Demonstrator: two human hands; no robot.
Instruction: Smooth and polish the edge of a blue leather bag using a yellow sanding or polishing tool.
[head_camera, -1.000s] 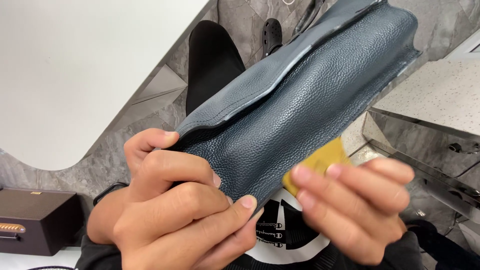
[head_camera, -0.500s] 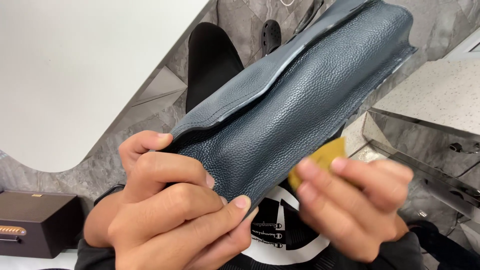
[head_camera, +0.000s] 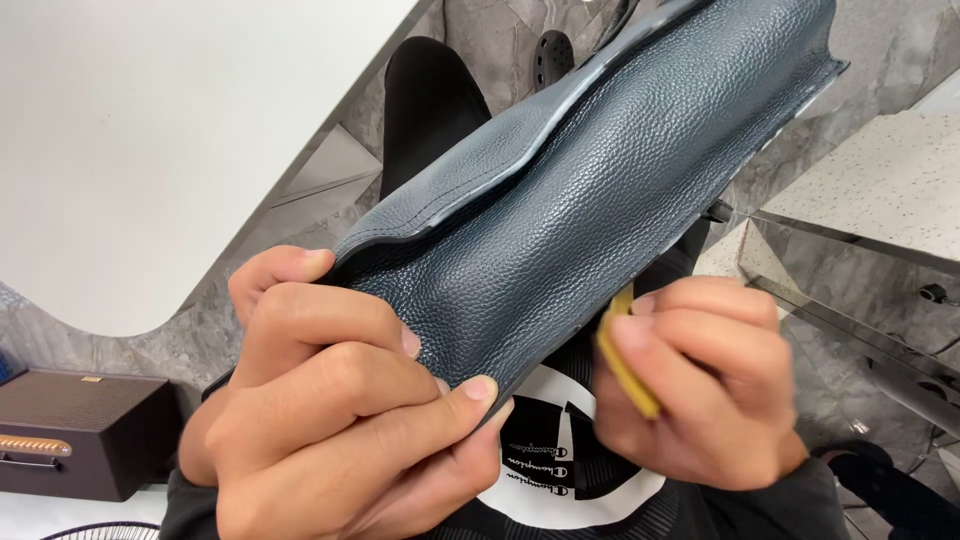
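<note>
Left hand clamps the lower-left end of the dark blue leather bag, whose long axis rises toward the upper right. Right hand, nearer the bag's lower edge, pinches a yellow pad just beside it.
</note>
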